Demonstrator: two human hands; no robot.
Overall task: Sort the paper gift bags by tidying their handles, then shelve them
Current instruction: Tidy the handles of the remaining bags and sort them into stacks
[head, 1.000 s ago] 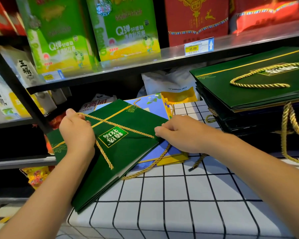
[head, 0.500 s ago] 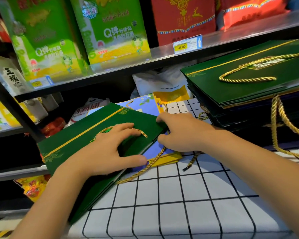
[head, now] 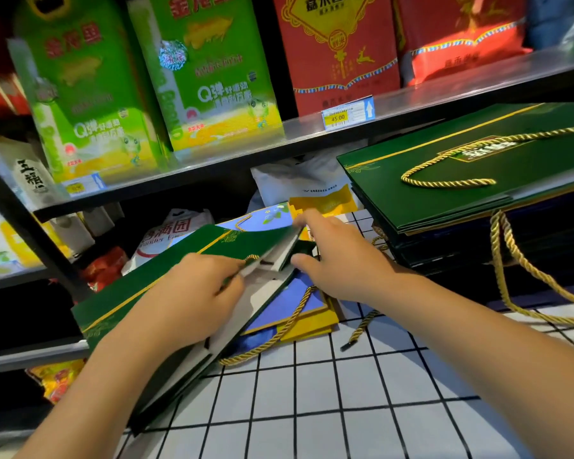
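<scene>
Two hands are being applied to one flat dark-green paper gift bag with a gold stripe [head: 166,279], which is lying tilted at the left edge of the white grid-patterned table [head: 328,392], its far end resting on a flat blue and yellow paper gift bag [head: 299,309]. The mouth of the green bag is being parted: the left hand [head: 193,293] is being held with fingers curled at the opening, pinching the gold twisted-rope handle [head: 252,257] against the upper panel, evidently so that the cord is being tucked inside rather than left trailing. The right hand [head: 342,260] is being held with fingers spread and relaxed at the bag's far corner; it appears to be steadying that corner, though a firm grasp cannot be confirmed. A second gold cord [head: 272,339] is lying loose on the table below the bags and is judged not yet tidied. A stack of flat dark-green bags [head: 478,180] is lying well apart on the right, one handle laid flat on top and another hanging over the edge. Boxed goods are standing on the metal shelf [head: 312,134] above. Shelving is judged not yet begun for this bag.
</scene>
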